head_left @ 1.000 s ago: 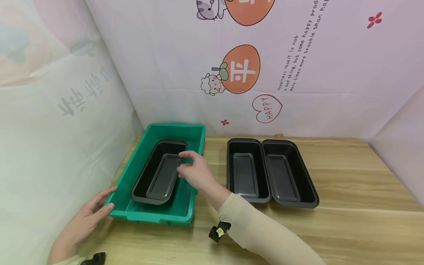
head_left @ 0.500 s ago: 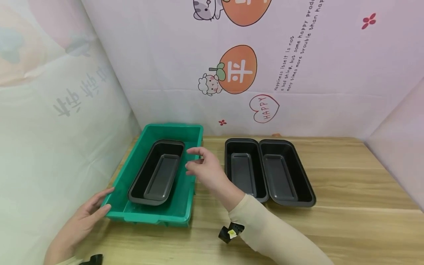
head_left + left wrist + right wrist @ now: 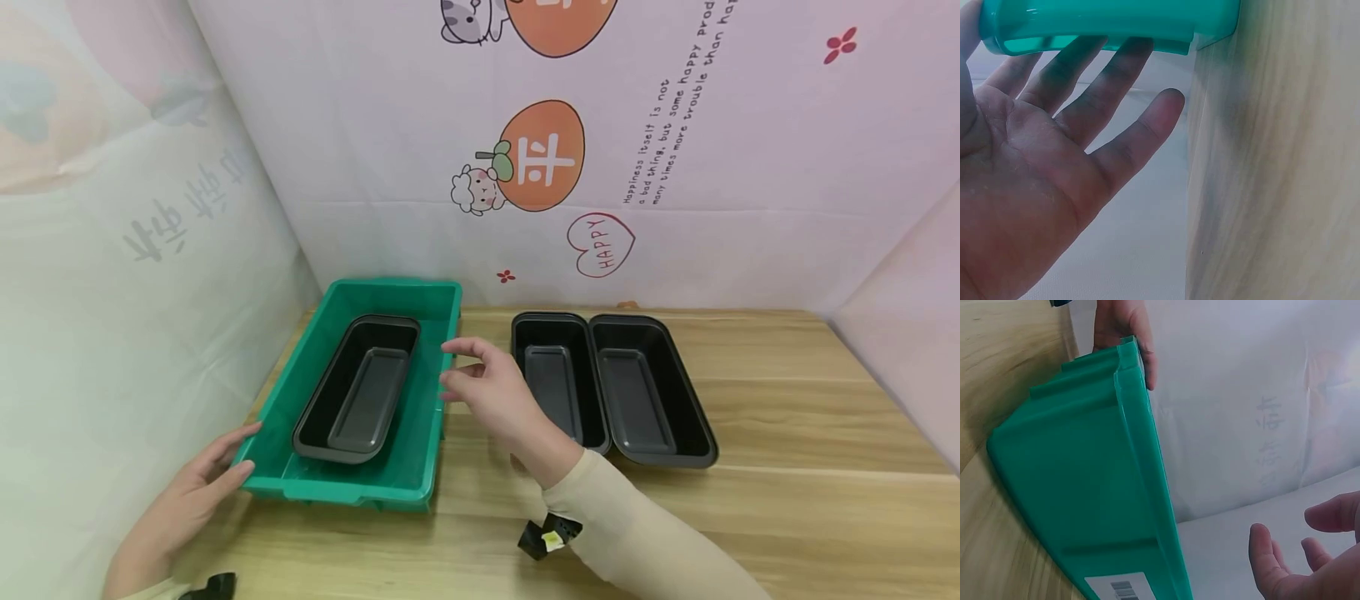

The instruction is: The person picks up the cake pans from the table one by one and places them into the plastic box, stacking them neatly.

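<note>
Currently, we take the green plastic tray as our reference; it sits on the wood-grain tabletop. Inside the tray, we find one black loaf pan, open side up, aligned roughly with the tray's long sides. Bare tray floor shows to the right of this pan.

Left hand: we place our left hand at the tray's near left corner. The fingers are spread and nearly straight; in the left wrist view, several fingertips reach under the tray's lip. We cannot tell how firmly they press.

Right hand: we hold our right hand raised at the tray's right side, fingertips near the right rim but apart from it. Thumb and fingers are separated and slightly bent, with a clear gap between them. A black device is mounted at the cuff of the cream sleeve.

Right of the tray, well apart from the pan inside it, we note a second loaf pan, partly covered by the right hand, and a third loaf pan directly beside it. Behind the tray, we see a printed cloth. On the tray's right outer wall, we observe a barcode label.
</note>
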The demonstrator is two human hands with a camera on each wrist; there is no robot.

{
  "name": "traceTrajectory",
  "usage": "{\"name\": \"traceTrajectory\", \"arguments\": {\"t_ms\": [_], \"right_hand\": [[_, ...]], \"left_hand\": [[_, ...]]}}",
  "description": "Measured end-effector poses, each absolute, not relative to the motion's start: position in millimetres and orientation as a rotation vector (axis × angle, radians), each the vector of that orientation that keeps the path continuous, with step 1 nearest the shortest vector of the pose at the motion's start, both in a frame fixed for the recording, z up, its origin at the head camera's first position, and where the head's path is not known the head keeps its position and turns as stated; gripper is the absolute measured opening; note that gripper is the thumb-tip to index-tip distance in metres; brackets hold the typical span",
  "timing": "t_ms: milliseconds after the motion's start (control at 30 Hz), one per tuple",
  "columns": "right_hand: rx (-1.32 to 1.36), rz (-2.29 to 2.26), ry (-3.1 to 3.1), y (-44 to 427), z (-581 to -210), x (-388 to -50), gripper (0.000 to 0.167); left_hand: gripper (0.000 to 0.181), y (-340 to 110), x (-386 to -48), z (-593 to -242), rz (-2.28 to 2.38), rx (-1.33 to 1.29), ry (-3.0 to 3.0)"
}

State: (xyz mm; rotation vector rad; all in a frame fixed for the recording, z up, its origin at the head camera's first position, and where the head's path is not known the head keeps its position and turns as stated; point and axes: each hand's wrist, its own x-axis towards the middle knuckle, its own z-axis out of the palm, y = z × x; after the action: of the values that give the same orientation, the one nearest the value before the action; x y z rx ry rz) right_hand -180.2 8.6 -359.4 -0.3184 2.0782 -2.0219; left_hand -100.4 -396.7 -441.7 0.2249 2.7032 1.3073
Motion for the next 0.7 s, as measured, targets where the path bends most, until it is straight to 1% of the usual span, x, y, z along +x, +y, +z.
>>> {"name": "traceTrajectory", "arguments": {"t_ms": [433,700], "right_hand": [[-0.284,-2.108,2.079,45,-361,-180,0.035],[-0.259,-2.122,2.105,78,-378,-177,0.034]], "left_hand": [[0.051,-396,-101,-444,1.349,0.314,2.731],[0.051,-395,-100,-446,1.350,0.304,2.736]]}}
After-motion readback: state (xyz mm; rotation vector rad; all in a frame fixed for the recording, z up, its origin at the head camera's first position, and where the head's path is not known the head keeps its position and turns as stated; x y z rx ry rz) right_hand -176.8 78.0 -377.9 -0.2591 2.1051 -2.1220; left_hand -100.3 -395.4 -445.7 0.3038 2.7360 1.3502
